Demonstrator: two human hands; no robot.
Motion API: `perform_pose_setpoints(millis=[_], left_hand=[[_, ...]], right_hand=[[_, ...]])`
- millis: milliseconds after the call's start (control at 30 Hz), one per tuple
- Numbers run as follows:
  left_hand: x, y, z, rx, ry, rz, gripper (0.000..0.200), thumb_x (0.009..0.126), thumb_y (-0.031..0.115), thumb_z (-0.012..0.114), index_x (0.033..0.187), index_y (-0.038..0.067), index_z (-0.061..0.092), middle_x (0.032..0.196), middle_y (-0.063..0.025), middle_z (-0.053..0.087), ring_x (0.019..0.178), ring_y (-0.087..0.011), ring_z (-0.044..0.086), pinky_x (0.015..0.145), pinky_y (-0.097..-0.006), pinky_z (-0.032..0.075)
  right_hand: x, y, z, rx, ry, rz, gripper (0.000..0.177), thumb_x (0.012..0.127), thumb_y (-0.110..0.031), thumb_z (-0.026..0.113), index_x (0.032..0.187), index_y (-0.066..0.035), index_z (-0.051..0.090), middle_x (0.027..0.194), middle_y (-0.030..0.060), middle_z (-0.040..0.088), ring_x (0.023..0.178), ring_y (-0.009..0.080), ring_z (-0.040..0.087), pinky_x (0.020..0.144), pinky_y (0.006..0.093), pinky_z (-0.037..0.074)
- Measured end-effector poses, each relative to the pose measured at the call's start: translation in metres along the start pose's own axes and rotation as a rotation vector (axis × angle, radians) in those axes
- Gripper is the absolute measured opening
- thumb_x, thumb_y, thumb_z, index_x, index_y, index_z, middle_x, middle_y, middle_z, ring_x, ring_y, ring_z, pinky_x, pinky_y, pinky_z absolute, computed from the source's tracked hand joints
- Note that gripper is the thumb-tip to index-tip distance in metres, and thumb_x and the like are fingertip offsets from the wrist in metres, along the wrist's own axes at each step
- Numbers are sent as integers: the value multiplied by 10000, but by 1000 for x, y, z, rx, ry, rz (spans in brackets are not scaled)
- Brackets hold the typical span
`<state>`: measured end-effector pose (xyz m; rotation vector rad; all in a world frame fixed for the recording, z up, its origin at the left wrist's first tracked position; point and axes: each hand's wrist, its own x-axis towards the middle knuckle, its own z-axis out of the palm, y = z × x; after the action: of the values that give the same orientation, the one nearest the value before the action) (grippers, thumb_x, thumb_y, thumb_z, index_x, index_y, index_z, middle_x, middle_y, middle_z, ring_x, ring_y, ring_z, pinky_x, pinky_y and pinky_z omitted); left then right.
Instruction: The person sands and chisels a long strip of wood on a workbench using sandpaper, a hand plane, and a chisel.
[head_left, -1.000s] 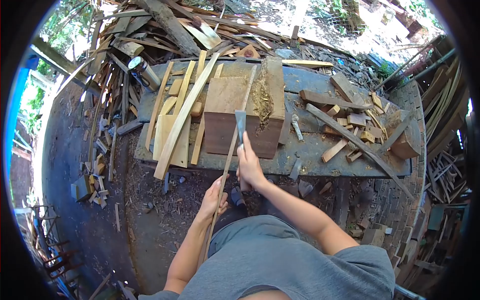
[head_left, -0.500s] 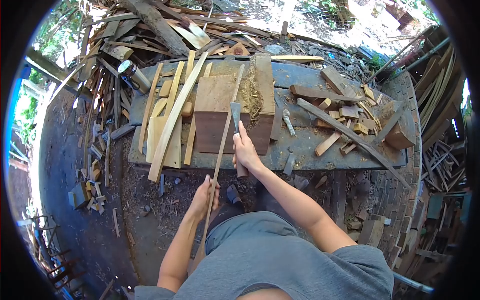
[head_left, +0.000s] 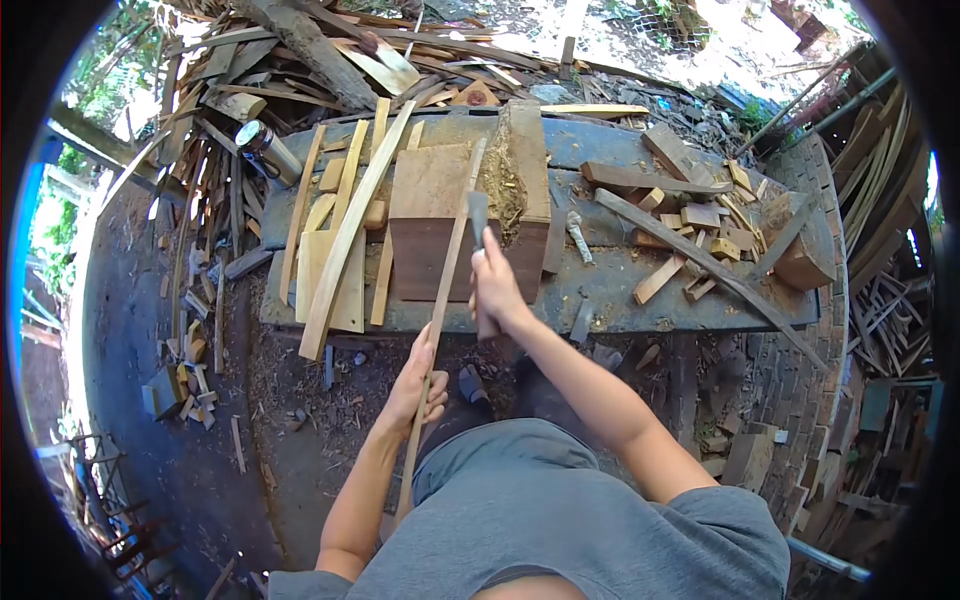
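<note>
My left hand point(head_left: 412, 388), closed near my waist, grips a long thin wooden strip point(head_left: 448, 275). The strip slants away from me, its far end lying over a large wooden block point(head_left: 430, 255). My right hand point(head_left: 497, 285) is wrapped round the wooden handle of a chisel point(head_left: 478, 212) with a flat metal blade that flares toward its end. Its blade points away from me and overlaps the strip's right edge in this view. Beside the strip, a taller wooden piece point(head_left: 530, 150) with a rough, crumbly hollow stands on the block's right side.
Flat strips and a pale long slat point(head_left: 355, 240) lie on the left of the dark bench point(head_left: 600, 315). A metal flask point(head_left: 268, 152) stands at its left edge. Several offcuts point(head_left: 700, 215) and a long grey bar point(head_left: 700, 260) lie on the right. Scrap wood is heaped behind.
My left hand has slid a little up the strip, and its fingers have closed round it. The chisel blade has moved slightly away from me and turned.
</note>
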<state>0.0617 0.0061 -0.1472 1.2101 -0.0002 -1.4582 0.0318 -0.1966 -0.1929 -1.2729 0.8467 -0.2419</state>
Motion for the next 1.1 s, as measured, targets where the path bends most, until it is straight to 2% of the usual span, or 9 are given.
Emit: perform_pose_setpoints(millis=[167, 267, 367, 467, 600, 800, 900, 1000, 1100], left_hand=[[0, -3, -2, -63, 23, -28, 566, 1026, 534, 325, 1535, 371, 140, 551, 26, 294, 365, -64, 258, 318, -199, 284], [-2, -3, -5, -45, 9, -15, 575, 1024, 535, 331, 1538, 360, 141, 552, 27, 296, 365, -64, 261, 322, -198, 284], [-9, 1, -3, 37, 18, 11, 581, 1031, 504, 353, 1540, 308, 153, 566, 21, 301, 398, -66, 276, 342, -211, 306], [-9, -5, -4, 82, 48, 17, 577, 1023, 538, 331, 1536, 346, 148, 553, 31, 292, 369, -65, 261, 328, -203, 292], [-9, -7, -11, -4, -10, -9, 574, 1024, 540, 320, 1537, 355, 140, 554, 33, 295, 373, -65, 269, 325, -207, 298], [-13, -9, -19, -112, -29, -2, 576, 1026, 529, 337, 1535, 315, 174, 549, 34, 286, 382, -62, 264, 329, -207, 286], [-17, -4, -10, 12, 10, 8, 573, 1030, 516, 340, 1537, 305, 177, 550, 32, 289, 385, -63, 271, 331, -209, 295], [-24, -6, -6, 44, 49, -8, 567, 1034, 499, 345, 1539, 299, 181, 551, 31, 291, 392, -67, 278, 338, -209, 308], [-29, -14, -2, 83, 75, 22, 569, 1035, 491, 351, 1538, 279, 190, 553, 33, 292, 397, -66, 281, 343, -207, 317]], right_hand=[[-30, -10, 9, -50, -83, 55, 594, 1028, -256, 365, 1560, -191, 110, 752, 37, 474, 435, 144, 486, 364, 306, 451], [-48, 5, 14, -52, -137, -56, 591, 1029, -241, 367, 1560, -181, 114, 744, 37, 465, 420, 142, 475, 358, 308, 450], [-11, -7, 6, -3, -123, -21, 590, 1026, -230, 361, 1556, -165, 111, 739, 40, 462, 418, 136, 468, 357, 310, 450], [22, -11, 4, 53, 14, 23, 582, 1031, -252, 360, 1555, -188, 116, 737, 39, 461, 417, 139, 468, 349, 309, 442], [-37, 6, 9, 1, -99, 13, 600, 1030, -253, 365, 1561, -172, 98, 730, 33, 455, 417, 140, 469, 351, 300, 441], [-19, -12, 8, 72, -124, 49, 598, 1026, -249, 375, 1560, -179, 116, 768, 37, 467, 428, 134, 475, 346, 289, 437], [-27, -11, 17, 59, -49, 50, 598, 1027, -250, 367, 1560, -178, 108, 752, 36, 461, 427, 137, 477, 344, 297, 435], [-48, 2, 16, -1, -113, 8, 603, 1026, -250, 361, 1559, -154, 96, 723, 34, 455, 419, 139, 477, 345, 297, 437], [-14, -7, 8, 72, -43, 37, 604, 1017, -237, 367, 1558, -170, 107, 691, 91, 529, 449, 181, 549, 394, 350, 491]])
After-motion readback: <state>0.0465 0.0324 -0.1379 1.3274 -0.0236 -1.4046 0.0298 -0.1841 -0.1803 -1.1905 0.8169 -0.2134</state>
